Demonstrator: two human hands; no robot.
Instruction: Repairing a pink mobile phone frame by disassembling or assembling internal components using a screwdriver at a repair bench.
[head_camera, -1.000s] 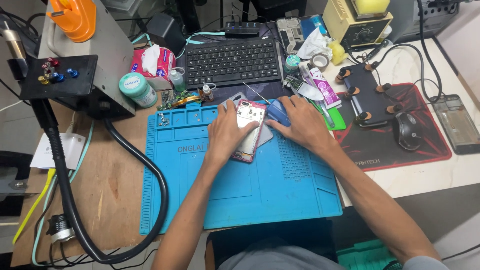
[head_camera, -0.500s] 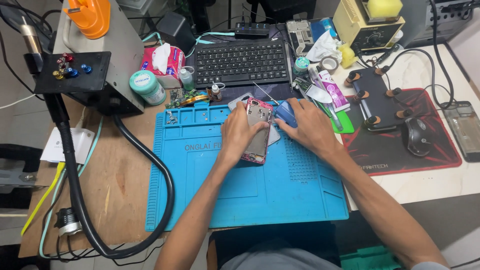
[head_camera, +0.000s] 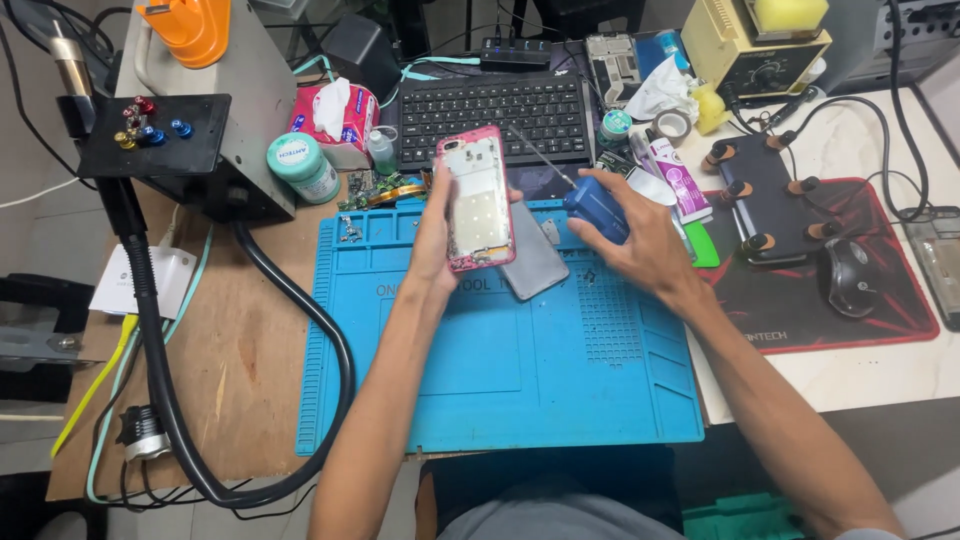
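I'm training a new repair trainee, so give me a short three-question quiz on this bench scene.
1. True or false: the left hand holds the pink-edged phone frame lifted off the blue mat.
2. What does the right hand grip? A) the mouse B) a blue-handled tool C) the tissue pack
3. Which grey flat part lies on the mat beside the frame?

Key: 1 true; 2 B; 3 the grey back panel.

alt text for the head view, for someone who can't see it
A left hand lifts an opened pink phone above a blue mat, while the right hand holds a blue tool beside it. A keyboard sits behind.
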